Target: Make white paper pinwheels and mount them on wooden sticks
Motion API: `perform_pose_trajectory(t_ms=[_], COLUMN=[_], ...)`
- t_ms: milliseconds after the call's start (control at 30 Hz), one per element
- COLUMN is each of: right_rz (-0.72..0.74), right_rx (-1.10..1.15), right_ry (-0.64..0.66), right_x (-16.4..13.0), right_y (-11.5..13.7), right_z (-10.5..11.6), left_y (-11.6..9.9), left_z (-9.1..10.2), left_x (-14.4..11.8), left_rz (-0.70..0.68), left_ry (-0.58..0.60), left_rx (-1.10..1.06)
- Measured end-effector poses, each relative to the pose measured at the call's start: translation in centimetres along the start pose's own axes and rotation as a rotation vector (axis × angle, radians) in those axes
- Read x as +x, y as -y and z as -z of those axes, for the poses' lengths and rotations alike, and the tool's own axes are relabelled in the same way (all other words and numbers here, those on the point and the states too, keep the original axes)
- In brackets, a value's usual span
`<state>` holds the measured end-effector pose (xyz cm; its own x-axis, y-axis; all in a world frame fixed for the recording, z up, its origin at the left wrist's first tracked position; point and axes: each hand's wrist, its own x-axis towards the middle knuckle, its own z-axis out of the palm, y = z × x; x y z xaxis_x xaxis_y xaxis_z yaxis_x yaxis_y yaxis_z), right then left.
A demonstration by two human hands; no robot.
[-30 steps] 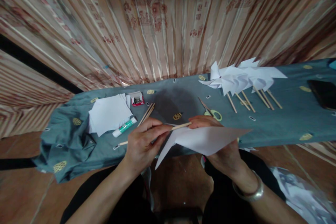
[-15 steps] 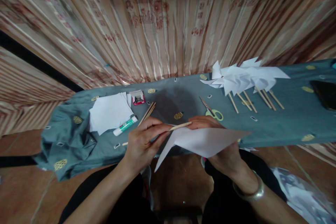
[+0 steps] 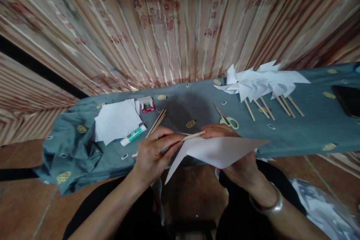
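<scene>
Left hand was pinched on the thin wooden stick, right hand clamped on flimsy, crease-prone paper, so probably best gripped near its edge.

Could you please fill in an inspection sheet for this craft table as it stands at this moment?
Surface: long table under a teal patterned cloth, rumpled at its left end.
Job's things: thin wooden stick pinched in the left hand; folded white paper sheet held by the right hand, the stick tip meeting its upper edge.
Clutter: stack of white paper squares, green-and-white glue stick, small red box, spare wooden sticks, green-handled scissors, row of finished white paper pinwheels, dark flat object at far right.
Grippers: both hands closed on their items; silver bangle on the right wrist.
Cables: nothing seen.
Surroundings: striped printed curtain behind; brown tiled floor.
</scene>
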<state>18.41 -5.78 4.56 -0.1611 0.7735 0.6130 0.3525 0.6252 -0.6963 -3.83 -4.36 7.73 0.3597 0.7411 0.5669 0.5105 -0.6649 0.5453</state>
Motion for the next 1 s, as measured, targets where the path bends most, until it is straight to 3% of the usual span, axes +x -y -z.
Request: perform_pose_trajectory(t_ms=[1000], right_rz=[0.011], right_rx=[0.016], right_ry=[-0.013], right_x=[0.12], right_y=[0.34], right_z=[-0.2], left_y=[-0.03], left_z=[0.0], left_x=[-0.07], left_rz=[-0.029], left_ry=[-0.037], left_rx=[0.028])
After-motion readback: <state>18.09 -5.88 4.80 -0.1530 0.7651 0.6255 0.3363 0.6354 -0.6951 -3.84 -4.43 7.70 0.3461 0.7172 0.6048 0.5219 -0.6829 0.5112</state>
